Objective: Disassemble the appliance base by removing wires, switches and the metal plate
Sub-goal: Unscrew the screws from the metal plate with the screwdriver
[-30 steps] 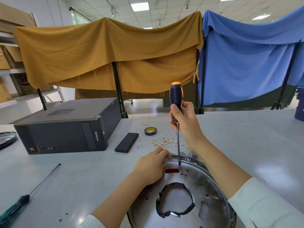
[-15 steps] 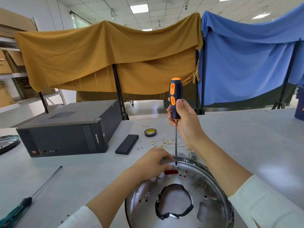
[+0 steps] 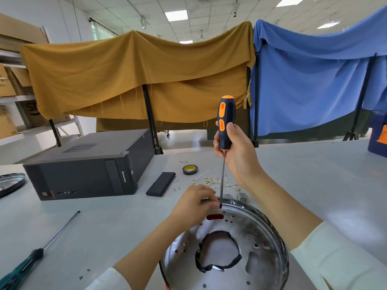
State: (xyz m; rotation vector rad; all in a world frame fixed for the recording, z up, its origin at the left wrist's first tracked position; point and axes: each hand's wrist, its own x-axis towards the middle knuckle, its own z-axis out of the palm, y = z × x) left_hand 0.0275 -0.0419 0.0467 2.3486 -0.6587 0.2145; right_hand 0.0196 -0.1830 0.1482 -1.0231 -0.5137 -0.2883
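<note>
The round metal plate (image 3: 266, 231) of the appliance base lies at the near edge of the table, with a taped central hole and a red slot. My right hand (image 3: 238, 151) grips an orange-and-black screwdriver (image 3: 225, 122) upright, its tip just above the plate's far rim. My left hand (image 3: 193, 203) rests on that rim, fingers curled right beside the tip; what they pinch is too small to see. Removed white wires (image 3: 215, 182) and two small grey switches (image 3: 235, 196) lie just beyond the plate.
A black computer case (image 3: 83, 166) stands at the left, with a black flat bar (image 3: 160, 184) and a tape roll (image 3: 190, 169) near it. A green-handled long screwdriver (image 3: 39, 250) lies at front left. Another metal disc (image 3: 10, 182) sits at far left.
My right hand has lifted the screwdriver, so its tip has risen from the plate's inside to the far rim. My left hand's fingers have closed in beside the tip.
</note>
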